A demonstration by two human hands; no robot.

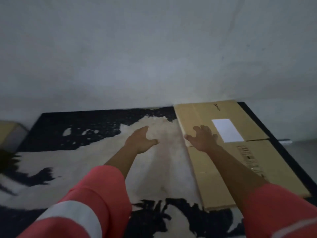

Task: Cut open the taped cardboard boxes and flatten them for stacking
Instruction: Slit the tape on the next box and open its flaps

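**Flat box on the rug, both hands loose**

Red sleeves (96,194) nearest. Further out, left hand (141,140) open and relaxed over the black-and-white rug (68,160). Right hand (202,140) spread, fingers a bit bent, gripping nothing, at the left edge of the flattened cardboard box (223,177). Lying flat on the rug's right side, white label (227,129) up. Grey wall (154,57) beyond.

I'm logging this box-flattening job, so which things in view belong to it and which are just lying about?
Job: flattened cardboard box with its white label; right hand over its left edge; left hand, open.
Lying about: black-and-white rug; wall; blurred tan object at far left, possibly another box.
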